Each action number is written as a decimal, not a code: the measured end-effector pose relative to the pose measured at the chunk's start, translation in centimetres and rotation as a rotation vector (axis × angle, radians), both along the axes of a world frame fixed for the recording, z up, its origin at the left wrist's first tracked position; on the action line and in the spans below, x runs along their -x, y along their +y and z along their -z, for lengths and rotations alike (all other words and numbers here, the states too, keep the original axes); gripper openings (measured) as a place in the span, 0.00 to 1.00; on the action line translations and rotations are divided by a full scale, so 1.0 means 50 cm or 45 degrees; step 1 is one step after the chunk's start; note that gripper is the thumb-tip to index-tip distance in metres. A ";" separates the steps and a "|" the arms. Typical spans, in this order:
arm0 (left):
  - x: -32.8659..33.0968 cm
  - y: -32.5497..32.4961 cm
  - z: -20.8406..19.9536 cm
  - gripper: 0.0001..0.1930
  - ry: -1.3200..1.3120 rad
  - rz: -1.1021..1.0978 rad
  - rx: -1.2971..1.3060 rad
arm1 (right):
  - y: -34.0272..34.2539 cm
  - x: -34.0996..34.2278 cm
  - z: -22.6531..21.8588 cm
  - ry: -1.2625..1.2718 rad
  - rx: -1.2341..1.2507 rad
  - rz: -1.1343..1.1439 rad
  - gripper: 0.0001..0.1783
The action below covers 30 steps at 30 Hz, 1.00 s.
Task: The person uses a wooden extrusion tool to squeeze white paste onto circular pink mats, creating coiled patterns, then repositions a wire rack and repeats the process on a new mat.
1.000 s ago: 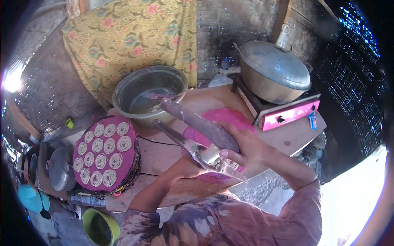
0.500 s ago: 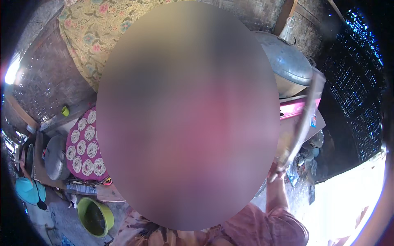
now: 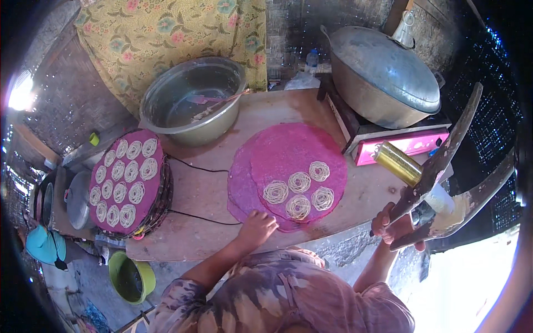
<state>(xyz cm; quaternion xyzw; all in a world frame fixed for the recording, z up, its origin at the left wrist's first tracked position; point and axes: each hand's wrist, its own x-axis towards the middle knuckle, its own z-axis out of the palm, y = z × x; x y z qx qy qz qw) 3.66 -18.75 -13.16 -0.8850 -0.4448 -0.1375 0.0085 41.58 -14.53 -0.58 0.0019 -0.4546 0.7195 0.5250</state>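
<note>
My right hand (image 3: pixel 398 226) is closed around the lower ends of a two-armed wooden press (image 3: pixel 461 130), held tilted off the table's right edge. Between its arms sit a gold cylinder (image 3: pixel 401 162) and a white tube (image 3: pixel 440 200). My left hand (image 3: pixel 257 228), its fingers bent together, is at the near edge of a pink round mat (image 3: pixel 288 152); the fingertips' hold is partly hidden. Several pale noodle nests (image 3: pixel 300 182) lie on the mat's near half. A second pink round sheet shows underneath, sticking out to the left.
At left, another pink mat on a dark round stand (image 3: pixel 164 194) carries rows of pale nests. A large metal basin (image 3: pixel 191 130) with utensils stands behind. A lidded pot (image 3: pixel 383 83) sits on a pink-fronted stove (image 3: pixel 402 145) at back right. Black cords (image 3: pixel 200 166) cross the table (image 3: pixel 189 244).
A blurred disc hid the table's middle and my left hand earlier. The wooden press, upright and smeared by motion then, now leans out to the right in my right hand.
</note>
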 end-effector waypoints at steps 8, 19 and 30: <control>0.215 0.006 -0.056 0.05 0.045 -0.288 -0.024 | 0.004 -0.021 0.021 0.009 -0.033 0.009 0.69; 0.176 0.185 -0.317 0.25 -0.677 -0.437 -0.229 | 0.045 0.055 0.019 -0.126 -0.082 -0.362 0.69; -0.109 0.188 -0.538 0.59 -2.158 1.166 0.957 | 0.088 0.228 0.050 -0.321 0.342 -0.838 0.66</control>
